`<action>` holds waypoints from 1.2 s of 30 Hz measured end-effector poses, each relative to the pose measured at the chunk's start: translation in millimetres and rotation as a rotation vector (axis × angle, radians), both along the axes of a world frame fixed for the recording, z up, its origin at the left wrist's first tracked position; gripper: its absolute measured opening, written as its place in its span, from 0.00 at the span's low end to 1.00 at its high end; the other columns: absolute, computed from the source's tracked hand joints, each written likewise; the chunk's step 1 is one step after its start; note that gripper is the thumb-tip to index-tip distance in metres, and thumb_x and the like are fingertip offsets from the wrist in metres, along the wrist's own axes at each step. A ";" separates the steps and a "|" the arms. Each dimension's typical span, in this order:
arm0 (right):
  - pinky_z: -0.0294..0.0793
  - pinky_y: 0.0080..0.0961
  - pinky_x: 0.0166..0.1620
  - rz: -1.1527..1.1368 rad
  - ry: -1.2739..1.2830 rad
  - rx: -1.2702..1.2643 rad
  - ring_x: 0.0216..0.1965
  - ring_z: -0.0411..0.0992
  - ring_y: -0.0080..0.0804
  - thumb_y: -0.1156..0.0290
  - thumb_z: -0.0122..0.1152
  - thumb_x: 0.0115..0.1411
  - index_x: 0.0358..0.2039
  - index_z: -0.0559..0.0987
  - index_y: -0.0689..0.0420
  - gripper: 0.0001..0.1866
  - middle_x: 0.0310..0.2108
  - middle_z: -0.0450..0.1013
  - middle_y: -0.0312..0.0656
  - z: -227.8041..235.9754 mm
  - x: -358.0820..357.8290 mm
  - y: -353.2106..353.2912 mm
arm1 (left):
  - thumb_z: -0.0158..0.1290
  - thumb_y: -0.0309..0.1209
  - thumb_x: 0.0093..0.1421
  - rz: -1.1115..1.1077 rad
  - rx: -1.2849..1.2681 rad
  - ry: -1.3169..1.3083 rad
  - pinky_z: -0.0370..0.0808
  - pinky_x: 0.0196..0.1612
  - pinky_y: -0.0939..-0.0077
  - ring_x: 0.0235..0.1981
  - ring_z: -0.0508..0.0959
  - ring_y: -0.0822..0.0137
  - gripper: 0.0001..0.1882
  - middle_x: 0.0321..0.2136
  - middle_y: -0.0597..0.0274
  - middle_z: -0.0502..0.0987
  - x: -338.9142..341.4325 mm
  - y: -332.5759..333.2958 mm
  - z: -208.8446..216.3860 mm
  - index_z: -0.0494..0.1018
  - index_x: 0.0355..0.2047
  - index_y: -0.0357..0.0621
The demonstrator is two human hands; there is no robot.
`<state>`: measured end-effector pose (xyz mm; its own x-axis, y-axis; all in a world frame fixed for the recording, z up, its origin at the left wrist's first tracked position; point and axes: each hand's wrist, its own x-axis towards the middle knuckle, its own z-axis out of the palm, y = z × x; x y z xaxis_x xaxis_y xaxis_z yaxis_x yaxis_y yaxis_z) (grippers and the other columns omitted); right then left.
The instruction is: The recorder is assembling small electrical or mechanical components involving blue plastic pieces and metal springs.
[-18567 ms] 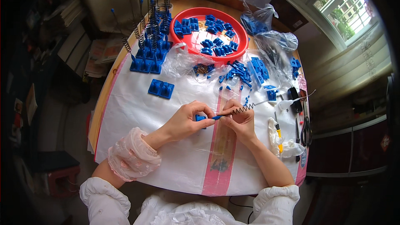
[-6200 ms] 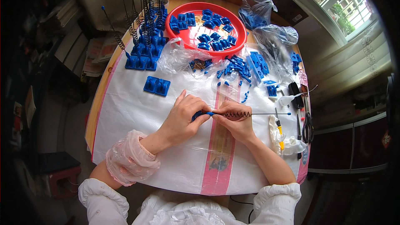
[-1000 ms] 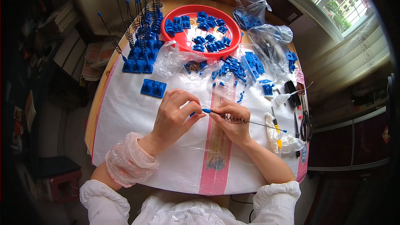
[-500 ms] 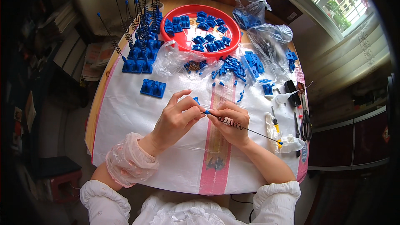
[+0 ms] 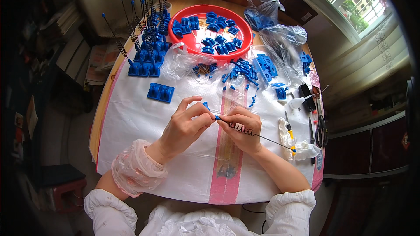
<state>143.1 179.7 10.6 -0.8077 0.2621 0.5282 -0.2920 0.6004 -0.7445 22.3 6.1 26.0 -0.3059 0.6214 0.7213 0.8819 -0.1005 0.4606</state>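
My left hand (image 5: 183,126) pinches a small blue plastic piece (image 5: 205,105) at the end of a thin metal rod (image 5: 267,139). My right hand (image 5: 243,129) grips the same rod just to the right, where a dark coil spring (image 5: 238,128) winds around it. The rod slants down to the right past my right wrist. Both hands hover over the middle of the white sheet (image 5: 140,122) covering the table. A blue two-socket base (image 5: 160,92) lies just above my left hand.
A red round tray (image 5: 179,39) of blue pieces sits at the back. Left of it stand several blue bases with upright rods and springs (image 5: 144,57). Loose blue parts (image 5: 245,72) and clear plastic bags (image 5: 280,39) lie right of centre. Scissors (image 5: 321,129), a screwdriver (image 5: 288,129) and a white bottle (image 5: 302,102) line the right edge.
The rod's free end has swung downward to the right over the last second. A coil spring now sits on the rod at my right hand. My hands stay in the same spot.
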 end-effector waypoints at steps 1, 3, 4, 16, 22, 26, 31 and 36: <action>0.71 0.25 0.29 0.002 0.000 -0.001 0.25 0.74 0.28 0.79 0.75 0.52 0.31 0.86 0.61 0.06 0.24 0.76 0.39 -0.2 -0.1 0.3 | 0.70 0.21 0.49 0.006 0.000 0.001 0.75 0.57 0.53 0.32 0.81 0.69 0.14 0.28 0.69 0.82 0.4 0.2 0.4 0.72 0.24 0.46; 0.70 0.25 0.29 0.001 -0.001 -0.001 0.25 0.74 0.28 0.79 0.75 0.51 0.31 0.86 0.61 0.06 0.24 0.75 0.39 -0.2 0.1 0.5 | 0.70 0.21 0.49 0.001 -0.002 0.004 0.75 0.56 0.54 0.32 0.81 0.69 0.14 0.28 0.69 0.82 0.5 0.0 0.2 0.72 0.24 0.46; 0.70 0.25 0.29 -0.001 -0.002 -0.001 0.25 0.74 0.28 0.79 0.75 0.51 0.31 0.86 0.61 0.06 0.24 0.75 0.39 -0.2 -0.1 0.2 | 0.70 0.21 0.49 0.000 -0.003 0.006 0.75 0.56 0.55 0.32 0.81 0.68 0.14 0.28 0.69 0.82 0.4 -0.4 0.1 0.72 0.25 0.46; 0.69 0.25 0.28 0.004 -0.003 -0.015 0.24 0.73 0.28 0.80 0.75 0.52 0.31 0.86 0.62 0.06 0.24 0.75 0.39 0.8 -0.6 0.7 | 0.69 0.20 0.50 -0.010 -0.010 -0.022 0.74 0.58 0.54 0.33 0.80 0.68 0.13 0.29 0.69 0.80 -1.1 -1.2 2.5 0.73 0.26 0.47; 0.70 0.26 0.29 -0.023 0.014 0.034 0.25 0.73 0.29 0.79 0.75 0.51 0.31 0.86 0.60 0.07 0.24 0.75 0.39 1.3 0.2 -0.8 | 0.66 0.17 0.51 -0.006 -0.022 -0.076 0.72 0.61 0.51 0.34 0.81 0.66 0.13 0.30 0.68 0.80 -0.9 -0.5 3.1 0.74 0.28 0.47; 0.69 0.28 0.30 -0.041 0.069 0.140 0.26 0.73 0.31 0.79 0.76 0.50 0.31 0.86 0.58 0.07 0.24 0.76 0.38 1.3 -0.3 -2.1 | 0.66 0.18 0.51 -0.010 -0.020 -0.098 0.73 0.61 0.50 0.34 0.81 0.65 0.12 0.30 0.68 0.79 -1.2 0.1 1.3 0.74 0.29 0.46; 0.65 0.28 0.30 -0.027 0.173 0.305 0.24 0.71 0.30 0.80 0.77 0.48 0.32 0.86 0.55 0.10 0.23 0.75 0.36 2.7 -3.3 1.5 | 0.67 0.18 0.51 -0.010 -0.014 -0.105 0.74 0.61 0.50 0.35 0.81 0.63 0.12 0.30 0.66 0.79 -1.1 0.7 1.3 0.74 0.29 0.46; 0.62 0.27 0.31 -0.023 0.249 0.436 0.23 0.70 0.28 0.80 0.78 0.47 0.33 0.86 0.53 0.12 0.22 0.75 0.32 2.8 -4.2 3.5 | 0.67 0.18 0.51 -0.005 -0.009 -0.116 0.74 0.61 0.50 0.35 0.81 0.62 0.12 0.30 0.65 0.79 -0.8 0.8 0.3 0.74 0.29 0.46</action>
